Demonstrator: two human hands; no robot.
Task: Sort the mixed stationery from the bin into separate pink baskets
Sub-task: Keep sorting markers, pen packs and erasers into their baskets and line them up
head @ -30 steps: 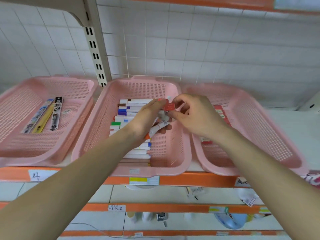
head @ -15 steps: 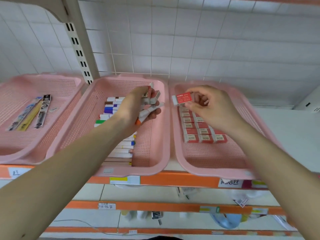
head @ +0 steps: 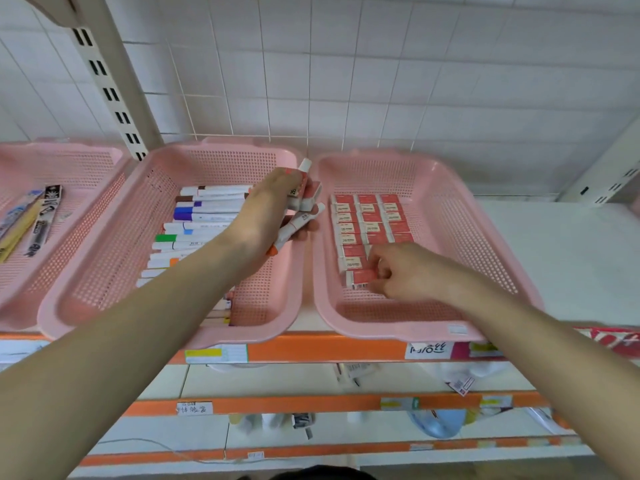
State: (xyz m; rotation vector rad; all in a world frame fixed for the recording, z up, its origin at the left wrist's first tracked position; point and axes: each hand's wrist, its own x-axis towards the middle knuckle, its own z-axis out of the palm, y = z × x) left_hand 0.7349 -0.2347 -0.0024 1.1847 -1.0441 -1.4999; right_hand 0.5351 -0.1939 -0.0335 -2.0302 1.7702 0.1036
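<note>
Three pink baskets stand side by side on a shelf. The middle basket [head: 104, 271] holds a row of white markers [head: 207, 216] with coloured caps. Above its right side, my left hand [head: 266, 216] grips a bundle of markers and red erasers [head: 304, 206]. The right basket [head: 467, 237] holds rows of red-sleeved erasers [head: 367, 216]. My right hand [head: 405, 271] is low inside it, fingers pinched on a red eraser [head: 360, 277] at the near end of the left column. The left basket [head: 86, 157] holds a few packaged pens [head: 45, 220].
An orange shelf edge [head: 311, 348] with price labels runs below the baskets. A slotted metal upright [head: 110, 81] rises behind the left and middle baskets. White shelf surface [head: 571, 254] lies right of the baskets. Lower shelves hold assorted items.
My right hand took a red eraser from the bundle in my left hand, carried it right and lowered it onto the eraser rows. My left hand stayed over the middle basket.
</note>
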